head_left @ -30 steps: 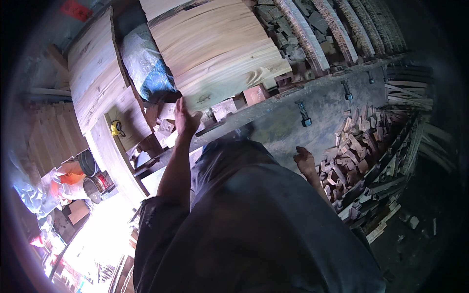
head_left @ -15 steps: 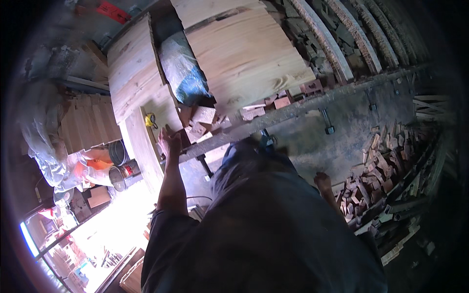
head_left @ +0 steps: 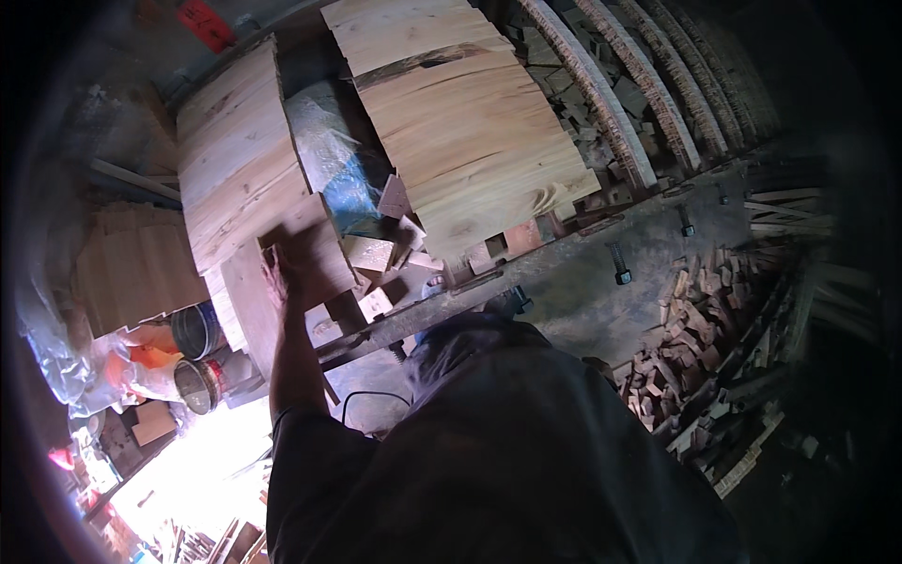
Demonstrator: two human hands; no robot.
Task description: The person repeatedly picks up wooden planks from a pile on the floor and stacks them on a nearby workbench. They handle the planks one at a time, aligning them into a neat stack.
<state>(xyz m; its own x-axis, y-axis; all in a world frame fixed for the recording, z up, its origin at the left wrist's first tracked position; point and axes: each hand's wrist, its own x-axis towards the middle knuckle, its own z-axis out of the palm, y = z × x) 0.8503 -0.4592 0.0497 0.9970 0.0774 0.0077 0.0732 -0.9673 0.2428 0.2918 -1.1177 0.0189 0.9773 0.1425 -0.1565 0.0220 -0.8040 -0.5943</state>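
Observation:
My left hand [head_left: 274, 282] lies at the near left corner of the wooden panels, its fingers stretched out over the wood. It touches a pale plank [head_left: 246, 299] there, beside a shaded panel piece [head_left: 321, 252]. What lies under the palm is hidden. Farther off, the long left panel [head_left: 235, 141] and the wide right panel [head_left: 470, 122] lie with a gap between them. Clear plastic wrapping [head_left: 324, 141] with a blue part fills that gap. My right hand is hidden or lost in the dark near my clothing's right edge.
Wood blocks [head_left: 371, 254] crowd the gap's near end, behind a long metal rail [head_left: 413, 320] with bolts. Curved slats [head_left: 601, 103] stand at the far right. Offcuts [head_left: 691, 338] are heaped on the right. Buckets [head_left: 197, 385] and a stack of boards [head_left: 132, 263] are at left.
My left hand has moved from the panel's near edge farther onto the wood. The yellow tape measure beside it no longer shows. My right hand has dropped from clear sight. The whole view has shifted.

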